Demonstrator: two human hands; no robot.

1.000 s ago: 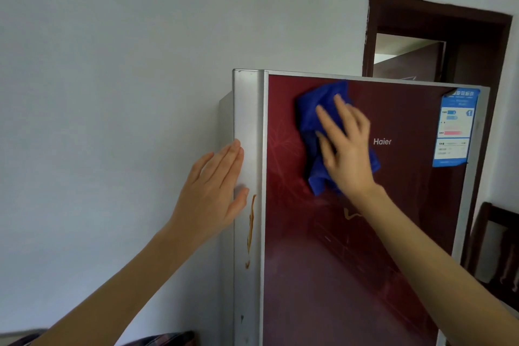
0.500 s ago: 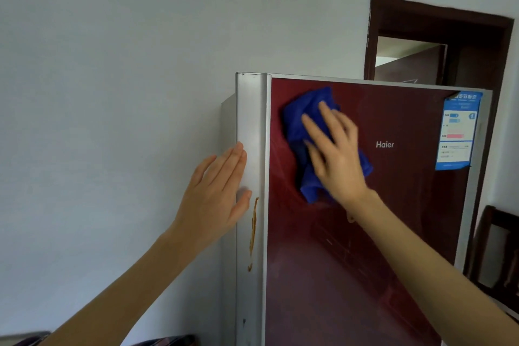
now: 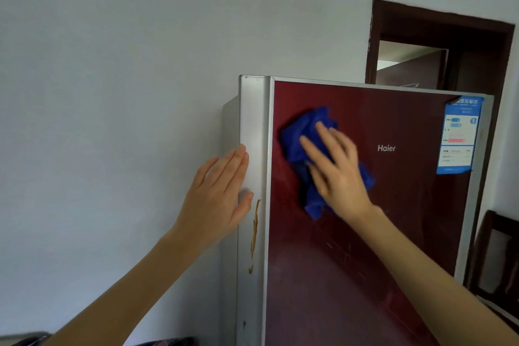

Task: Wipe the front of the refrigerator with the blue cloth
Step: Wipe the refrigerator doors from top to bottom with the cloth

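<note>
Refrigerator [image 3: 393, 233] reads "Haier" [image 3: 386, 148] beside blue cloth [image 3: 306, 135].

The fridge [image 3: 365, 261] stands upright against a white wall, with a glossy dark red door, a silver strip down its left edge and a white "Haier" logo at about 2 o'clock. The blue cloth [image 3: 297, 137] is all bunched up, pressed flat against the door's upper left, around 11 o'clock from its middle.
</note>
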